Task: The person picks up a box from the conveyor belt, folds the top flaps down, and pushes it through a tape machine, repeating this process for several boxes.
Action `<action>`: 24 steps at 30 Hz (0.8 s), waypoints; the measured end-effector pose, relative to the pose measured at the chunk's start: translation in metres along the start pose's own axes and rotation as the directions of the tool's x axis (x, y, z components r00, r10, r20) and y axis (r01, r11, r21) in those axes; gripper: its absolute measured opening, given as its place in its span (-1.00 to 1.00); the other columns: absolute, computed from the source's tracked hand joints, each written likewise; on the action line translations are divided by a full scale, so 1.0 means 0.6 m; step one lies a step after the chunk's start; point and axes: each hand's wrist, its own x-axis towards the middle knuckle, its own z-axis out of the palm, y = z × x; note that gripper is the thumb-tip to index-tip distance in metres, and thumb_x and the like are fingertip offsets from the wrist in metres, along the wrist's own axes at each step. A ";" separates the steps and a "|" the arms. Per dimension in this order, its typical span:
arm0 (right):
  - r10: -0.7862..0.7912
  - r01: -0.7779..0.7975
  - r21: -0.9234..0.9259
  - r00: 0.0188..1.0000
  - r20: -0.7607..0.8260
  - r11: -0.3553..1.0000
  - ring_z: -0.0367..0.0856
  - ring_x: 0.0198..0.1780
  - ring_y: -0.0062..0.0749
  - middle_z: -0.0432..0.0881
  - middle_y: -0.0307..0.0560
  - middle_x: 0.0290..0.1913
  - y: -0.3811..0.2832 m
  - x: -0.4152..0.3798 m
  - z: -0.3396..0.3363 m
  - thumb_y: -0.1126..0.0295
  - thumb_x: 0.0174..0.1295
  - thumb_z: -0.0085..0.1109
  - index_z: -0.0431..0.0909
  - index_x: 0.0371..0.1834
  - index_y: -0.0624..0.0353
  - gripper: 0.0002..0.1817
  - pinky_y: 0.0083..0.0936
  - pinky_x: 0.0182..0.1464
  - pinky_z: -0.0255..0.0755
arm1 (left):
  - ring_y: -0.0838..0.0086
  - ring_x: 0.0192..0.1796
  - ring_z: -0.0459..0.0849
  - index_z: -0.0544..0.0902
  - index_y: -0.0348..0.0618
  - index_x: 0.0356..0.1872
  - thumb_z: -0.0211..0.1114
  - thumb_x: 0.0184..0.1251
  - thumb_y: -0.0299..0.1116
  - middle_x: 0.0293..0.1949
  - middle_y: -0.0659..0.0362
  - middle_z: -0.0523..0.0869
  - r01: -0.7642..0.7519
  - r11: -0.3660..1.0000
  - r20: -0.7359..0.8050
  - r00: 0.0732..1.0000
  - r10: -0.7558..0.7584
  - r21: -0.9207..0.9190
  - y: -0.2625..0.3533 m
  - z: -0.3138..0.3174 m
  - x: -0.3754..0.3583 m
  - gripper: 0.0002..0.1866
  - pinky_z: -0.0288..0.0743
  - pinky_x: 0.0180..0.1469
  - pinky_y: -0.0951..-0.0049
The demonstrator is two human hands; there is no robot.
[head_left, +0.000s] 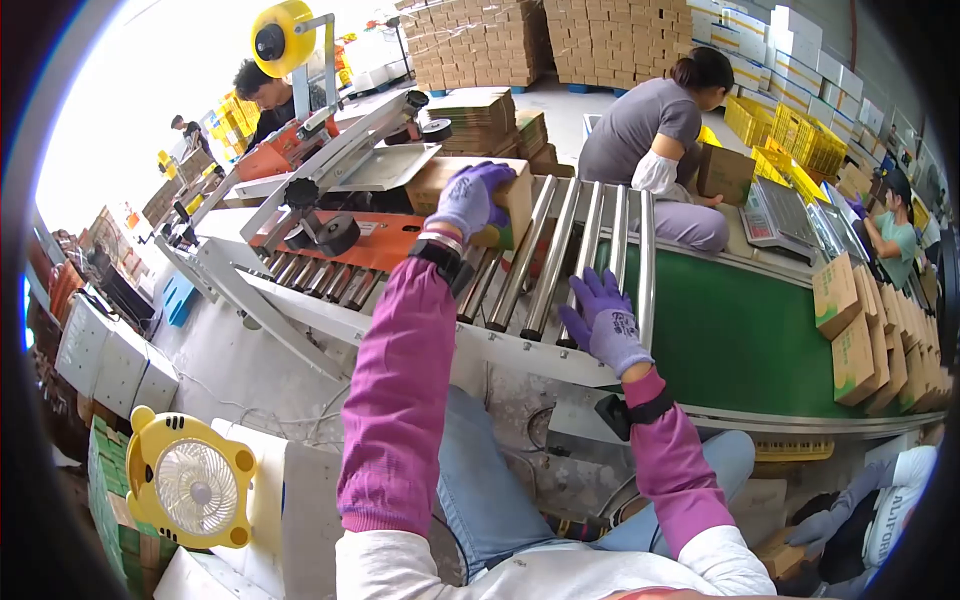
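Rollers (551, 258) bear a brown, seemingly closed carton (517, 205).

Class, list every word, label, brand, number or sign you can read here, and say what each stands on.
"ALIFOR", last part unclear: white shirt of the worker at lower right.
Print on the gloves of the left hand and right hand: too small to read.
Markings on the small boxes at right: too blurred.

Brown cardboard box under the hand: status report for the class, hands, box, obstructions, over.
Left purple-gloved hand on brown cardboard box. Right purple-gloved hand open over shiny metal rollers. Black round wheel beyond box, possible obstruction.
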 end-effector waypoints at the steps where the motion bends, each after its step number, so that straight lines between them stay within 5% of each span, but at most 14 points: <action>1: -0.006 0.007 0.019 1.000 -0.011 1.000 0.03 0.46 0.12 0.21 0.09 0.40 0.004 -0.002 0.003 -0.03 0.27 -0.02 0.28 0.33 0.03 -0.38 0.20 0.35 -0.02 | 0.24 0.10 0.56 0.61 0.03 0.00 0.56 -0.35 -0.28 -0.05 0.15 0.67 0.024 0.981 0.047 0.998 -0.033 0.192 -0.003 -0.015 0.003 -0.33 0.29 0.26 0.22; 4: -0.042 0.044 0.041 0.998 -0.055 0.998 0.05 0.44 0.12 0.23 0.06 0.39 0.010 -0.003 0.008 0.00 0.26 -0.01 0.33 0.29 0.05 -0.42 0.15 0.34 0.05 | 0.31 0.00 0.64 0.71 0.09 -0.15 0.36 0.07 -0.26 -0.16 0.18 0.74 0.151 0.662 -0.044 0.984 -0.176 0.735 -0.006 -0.004 0.020 -0.73 0.31 0.19 0.25; 6: -0.049 0.055 0.078 0.996 -0.074 0.995 0.08 0.43 0.11 0.26 0.06 0.37 0.018 -0.003 0.011 0.03 0.26 -0.02 0.36 0.26 0.06 -0.45 0.13 0.33 0.07 | 0.37 -0.15 0.67 0.67 -0.04 -0.04 0.27 0.19 -0.21 -0.21 0.23 0.75 -0.197 0.979 -0.213 0.955 0.205 0.060 0.078 -0.003 -0.053 -0.68 0.48 -0.04 0.35; 7: -0.053 0.056 0.075 0.998 -0.044 0.996 0.08 0.43 0.10 0.27 0.05 0.37 0.027 0.004 0.019 0.05 0.26 -0.02 0.37 0.25 0.05 -0.47 0.12 0.33 0.08 | 0.51 -0.27 0.63 0.60 -0.14 0.05 0.25 0.24 -0.20 -0.25 0.25 0.71 0.285 0.791 0.360 0.929 -0.089 -0.541 0.209 -0.081 -0.114 -0.61 0.51 -0.23 0.48; 9: -0.055 0.060 0.062 0.996 -0.071 0.996 0.10 0.43 0.08 0.29 0.04 0.35 0.037 0.012 0.030 0.09 0.25 0.00 0.41 0.22 0.03 -0.51 0.08 0.33 0.09 | 0.37 0.05 0.55 0.45 -0.26 0.18 0.13 0.36 -0.18 0.03 0.07 0.60 0.262 0.133 0.290 0.914 0.283 -0.956 0.204 0.120 -0.292 -0.53 0.39 0.10 0.35; 10: -0.078 0.092 0.086 0.985 -0.152 0.992 0.11 0.42 0.08 0.30 0.03 0.35 0.032 0.004 0.029 0.10 0.25 0.01 0.42 0.21 0.02 -0.51 0.06 0.34 0.07 | 0.31 0.21 0.50 0.38 -0.32 0.25 0.07 0.42 -0.17 0.17 -0.02 0.54 0.365 -0.213 0.239 0.858 0.454 -0.906 0.204 0.219 -0.381 -0.49 0.33 0.27 0.29; 11: -0.052 0.063 0.081 0.991 -0.125 0.995 0.11 0.42 0.07 0.29 0.05 0.35 0.033 0.005 0.030 0.11 0.24 0.02 0.41 0.23 0.02 -0.51 0.04 0.36 0.05 | 0.22 0.17 0.54 0.36 -0.26 0.26 0.02 0.44 -0.26 0.12 -0.01 0.56 0.468 -0.731 -0.064 0.820 0.568 -0.497 0.333 0.181 -0.404 -0.55 0.38 0.24 0.26; 12: -0.051 0.059 0.072 0.993 -0.106 0.996 0.11 0.43 0.08 0.29 0.07 0.36 0.029 0.005 0.025 0.13 0.25 0.02 0.41 0.23 0.02 -0.51 0.03 0.37 0.04 | 0.17 0.23 0.49 0.35 -0.29 0.26 0.03 0.45 -0.23 0.15 -0.07 0.53 0.578 -0.779 0.130 0.815 0.565 -0.244 0.360 0.309 -0.487 -0.53 0.28 0.32 0.18; 13: -0.050 0.057 0.060 0.993 -0.107 0.997 0.12 0.42 0.09 0.32 0.09 0.34 0.027 0.005 0.023 0.14 0.25 0.01 0.41 0.23 0.06 -0.51 -0.02 0.38 0.04 | 0.22 0.23 0.49 0.35 -0.23 0.28 0.03 0.44 -0.20 0.15 -0.02 0.54 0.491 -0.821 0.620 0.750 0.230 -0.289 0.407 0.386 -0.557 -0.52 0.27 0.32 0.18; 14: -0.081 0.090 0.059 0.988 -0.134 0.994 0.14 0.41 0.11 0.36 0.10 0.31 0.034 0.007 0.030 0.15 0.25 0.01 0.42 0.22 0.09 -0.51 -0.09 0.39 0.05 | 0.23 0.22 0.49 0.39 -0.18 0.24 0.03 0.40 -0.19 0.13 0.01 0.56 0.572 -0.656 0.763 0.647 -0.010 -0.493 0.415 0.432 -0.599 -0.54 0.28 0.29 0.16; 15: -0.095 0.104 0.065 0.986 -0.137 0.992 0.15 0.40 0.12 0.37 0.11 0.29 0.031 0.008 0.031 0.15 0.25 0.01 0.43 0.21 0.10 -0.52 -0.11 0.39 0.06 | 0.24 0.21 0.50 0.43 -0.13 0.20 0.03 0.36 -0.17 0.11 0.05 0.57 0.730 -0.026 0.715 0.660 -0.231 -0.682 0.402 0.461 -0.612 -0.56 0.29 0.27 0.13; 16: -0.098 0.108 0.062 0.985 -0.140 0.992 0.16 0.39 0.14 0.38 0.12 0.28 0.034 0.005 0.027 0.16 0.25 0.02 0.43 0.20 0.12 -0.52 -0.14 0.39 0.07 | 0.24 0.19 0.50 0.47 -0.08 0.16 0.03 0.33 -0.16 0.08 0.08 0.59 0.644 0.631 0.609 0.725 -0.322 -0.433 0.387 0.481 -0.605 -0.57 0.30 0.24 0.11; 17: -0.110 0.121 0.072 0.984 -0.139 0.990 0.16 0.39 0.14 0.38 0.13 0.28 0.033 0.004 0.023 0.17 0.25 0.02 0.43 0.20 0.12 -0.53 -0.14 0.38 0.08 | 0.25 0.18 0.50 0.51 -0.03 0.12 0.03 0.29 -0.14 0.06 0.12 0.60 0.551 0.798 0.565 0.749 -0.346 -0.242 0.370 0.500 -0.598 -0.59 0.31 0.21 0.09; 24: -0.061 0.090 0.139 0.978 -0.198 0.986 0.20 0.36 0.14 0.40 0.12 0.25 0.026 -0.007 0.022 0.16 0.21 0.09 0.46 0.15 0.08 -0.55 -0.07 0.35 0.12 | 0.24 -0.04 0.59 0.64 -0.02 -0.17 0.08 0.11 -0.23 -0.12 0.10 0.67 0.115 0.989 0.399 0.914 -0.069 -0.093 0.285 0.609 -0.640 -0.71 0.36 0.02 0.06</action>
